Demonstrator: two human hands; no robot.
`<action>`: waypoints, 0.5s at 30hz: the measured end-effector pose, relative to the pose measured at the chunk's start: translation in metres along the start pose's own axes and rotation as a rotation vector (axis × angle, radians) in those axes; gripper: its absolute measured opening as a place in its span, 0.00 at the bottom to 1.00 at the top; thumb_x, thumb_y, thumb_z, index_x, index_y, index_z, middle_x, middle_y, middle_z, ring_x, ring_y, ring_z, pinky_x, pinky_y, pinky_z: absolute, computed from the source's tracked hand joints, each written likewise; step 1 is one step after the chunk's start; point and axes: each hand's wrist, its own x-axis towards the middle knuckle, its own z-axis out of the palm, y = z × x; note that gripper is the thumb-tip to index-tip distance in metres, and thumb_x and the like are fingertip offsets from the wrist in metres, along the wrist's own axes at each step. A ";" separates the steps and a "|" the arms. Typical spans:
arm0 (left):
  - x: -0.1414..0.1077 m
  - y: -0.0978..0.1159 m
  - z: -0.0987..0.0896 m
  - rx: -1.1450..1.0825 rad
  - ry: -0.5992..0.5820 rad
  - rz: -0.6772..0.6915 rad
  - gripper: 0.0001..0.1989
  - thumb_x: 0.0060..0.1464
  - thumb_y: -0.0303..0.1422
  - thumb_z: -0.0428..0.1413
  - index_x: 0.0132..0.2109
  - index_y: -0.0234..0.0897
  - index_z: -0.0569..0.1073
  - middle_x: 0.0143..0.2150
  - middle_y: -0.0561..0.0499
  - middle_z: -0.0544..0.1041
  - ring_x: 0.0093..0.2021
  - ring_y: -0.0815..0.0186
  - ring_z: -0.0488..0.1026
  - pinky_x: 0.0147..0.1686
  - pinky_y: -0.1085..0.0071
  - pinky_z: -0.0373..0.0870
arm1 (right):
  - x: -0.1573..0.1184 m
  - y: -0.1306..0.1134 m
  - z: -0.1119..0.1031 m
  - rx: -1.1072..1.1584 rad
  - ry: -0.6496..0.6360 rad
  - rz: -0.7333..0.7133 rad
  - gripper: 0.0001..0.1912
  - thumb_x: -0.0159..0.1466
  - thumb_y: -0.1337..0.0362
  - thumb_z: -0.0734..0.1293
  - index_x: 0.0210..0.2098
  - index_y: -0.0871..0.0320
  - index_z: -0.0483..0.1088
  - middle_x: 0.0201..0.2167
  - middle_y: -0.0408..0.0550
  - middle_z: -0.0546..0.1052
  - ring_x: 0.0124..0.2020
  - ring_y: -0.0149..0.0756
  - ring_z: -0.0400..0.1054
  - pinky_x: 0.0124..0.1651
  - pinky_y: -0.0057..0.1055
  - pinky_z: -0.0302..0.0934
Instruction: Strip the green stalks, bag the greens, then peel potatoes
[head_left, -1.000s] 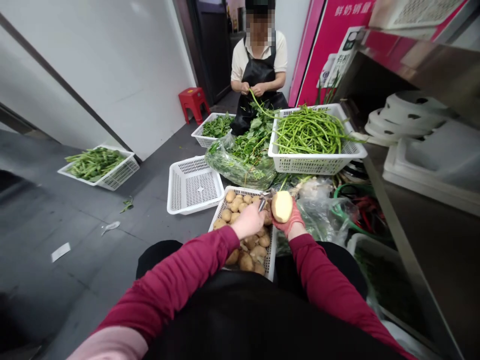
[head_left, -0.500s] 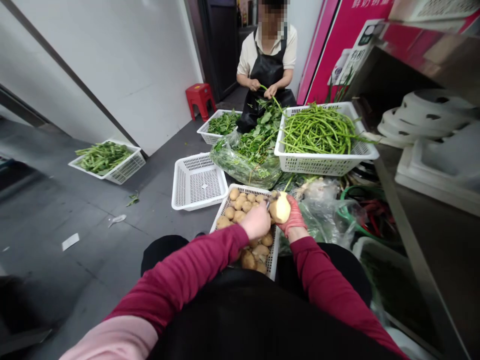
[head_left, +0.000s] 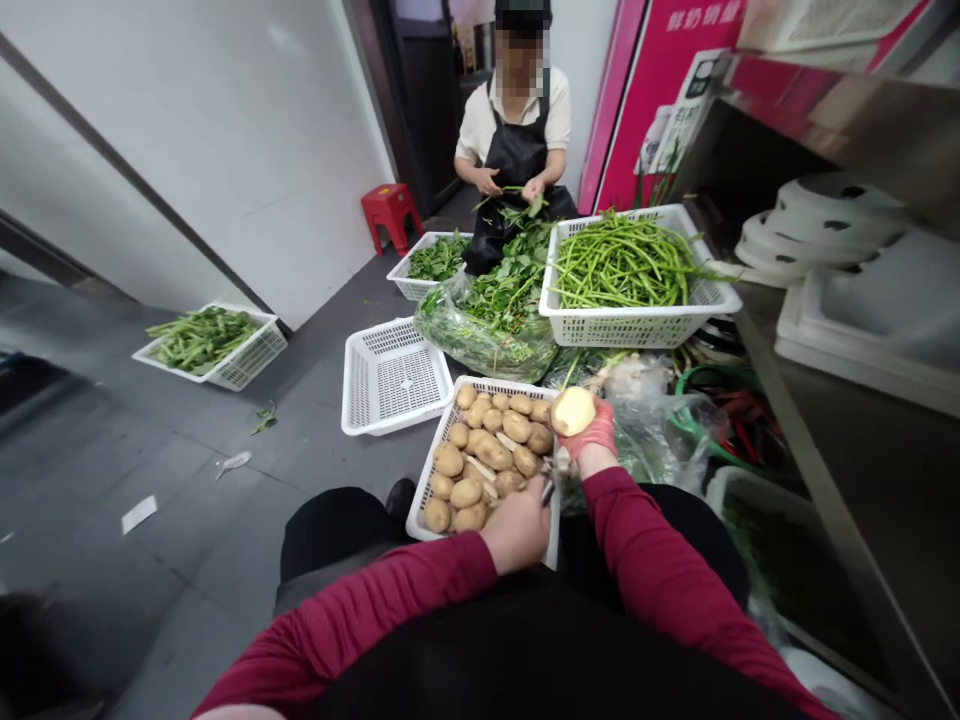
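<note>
Head | left grip (head_left: 519,527): wrapped round metallic tool (head_left: 548,491) | right grip (head_left: 595,434): holding potato (head_left: 574,411) (partly peeled)

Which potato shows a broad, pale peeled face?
The potato held in the gloved right hand; the other potatoes visible lie in the basket beside it and show brown skin.

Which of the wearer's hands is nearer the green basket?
Right. The right hand, gripping a potato, is left of the green basket; the left hand is farther left, over the potato basket.
</note>
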 end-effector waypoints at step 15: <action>0.020 0.010 -0.041 0.076 0.200 0.064 0.16 0.59 0.29 0.45 0.53 0.32 0.66 0.39 0.42 0.76 0.38 0.61 0.75 0.40 0.67 0.69 | 0.000 -0.017 -0.010 -0.073 -0.232 0.205 0.17 0.61 0.52 0.59 0.36 0.59 0.71 0.28 0.51 0.78 0.29 0.42 0.73 0.32 0.43 0.71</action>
